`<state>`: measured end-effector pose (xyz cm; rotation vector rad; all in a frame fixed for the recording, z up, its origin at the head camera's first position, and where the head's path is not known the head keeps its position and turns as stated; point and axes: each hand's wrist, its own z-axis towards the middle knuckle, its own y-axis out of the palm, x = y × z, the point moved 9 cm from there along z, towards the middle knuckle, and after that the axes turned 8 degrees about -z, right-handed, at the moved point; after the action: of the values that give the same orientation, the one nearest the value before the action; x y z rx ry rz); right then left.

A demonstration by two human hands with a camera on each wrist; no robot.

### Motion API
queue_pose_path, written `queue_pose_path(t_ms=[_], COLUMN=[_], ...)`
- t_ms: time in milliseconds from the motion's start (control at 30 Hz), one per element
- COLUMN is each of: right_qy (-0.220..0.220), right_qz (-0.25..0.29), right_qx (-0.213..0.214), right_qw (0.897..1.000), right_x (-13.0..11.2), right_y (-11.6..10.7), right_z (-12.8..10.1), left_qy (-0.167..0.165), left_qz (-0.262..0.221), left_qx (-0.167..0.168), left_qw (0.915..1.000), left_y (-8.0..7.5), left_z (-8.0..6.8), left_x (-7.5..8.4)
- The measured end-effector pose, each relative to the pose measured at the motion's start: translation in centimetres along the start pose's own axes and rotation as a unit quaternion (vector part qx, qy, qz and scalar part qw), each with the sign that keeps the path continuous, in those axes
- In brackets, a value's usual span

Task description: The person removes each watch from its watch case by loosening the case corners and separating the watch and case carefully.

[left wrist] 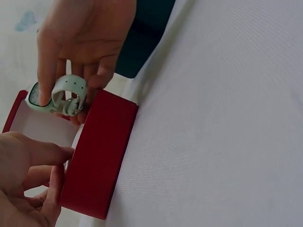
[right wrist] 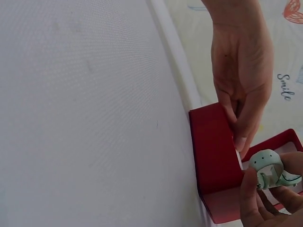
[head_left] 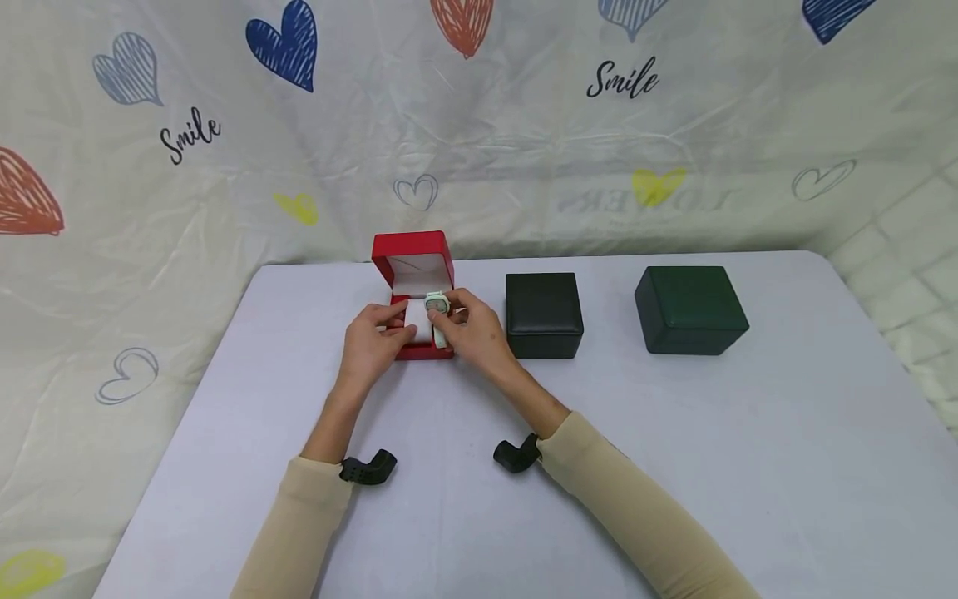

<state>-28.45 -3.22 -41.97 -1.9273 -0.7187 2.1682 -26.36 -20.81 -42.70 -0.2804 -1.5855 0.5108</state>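
A red watch box (head_left: 424, 353) stands with its lid raised, showing a pale lining. Inside it lies a white watch cushion (head_left: 417, 320). My left hand (head_left: 370, 341) reaches into the box from the left, thumb and fingers bent at the cushion's left edge; its fingertips are partly hidden by the box wall in the wrist views. My right hand (head_left: 479, 333) pinches a mint-green wristwatch (head_left: 437, 303) by its case, over the right part of the box. The watch's strap (left wrist: 71, 87) is buckled into a loop.
Right of the red box stands a closed black box (head_left: 544, 314). Farther right is a closed dark green box (head_left: 690, 310). All stand near the back of the white-covered table (head_left: 449, 516), before a curtain (head_left: 509, 166) printed with hearts.
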Motion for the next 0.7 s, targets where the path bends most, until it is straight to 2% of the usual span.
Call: queue_pose_path(t_ms=[200, 333, 433, 533, 700], right_qy=[-0.004, -0.004, -0.016, -0.026, -0.037], right_qz=[0.012, 0.014, 0.004, -0.003, 0.005], right_qx=[0.007, 0.004, -0.002, -0.008, -0.018], right_qw=[1.000, 1.000, 1.000, 1.000, 0.999], right_x=[-0.2, -0.3, -0.7, -1.1, -1.6], right_y=[-0.3, -0.3, -0.3, -0.4, -0.4], right_z=[-0.3, -0.6, -0.9, -1.2, -1.6], left_qy=[-0.008, -0.012, 0.005, 0.039, 0.081], left_qz=[-0.039, -0.044, -0.044, -0.050, -0.049], left_qx=[-0.004, 0.011, 0.036, 0.054, 0.051], left_qw=[0.9992, 0.9989, 0.9984, 0.9965, 0.9942], left_y=[-0.5, -0.9, -1.4, -1.7, -1.7], left_z=[-0.3, -0.8, -1.3, -2.0, -3.3], left_x=[-0.4, -0.4, -0.1, 0.6, 1.7])
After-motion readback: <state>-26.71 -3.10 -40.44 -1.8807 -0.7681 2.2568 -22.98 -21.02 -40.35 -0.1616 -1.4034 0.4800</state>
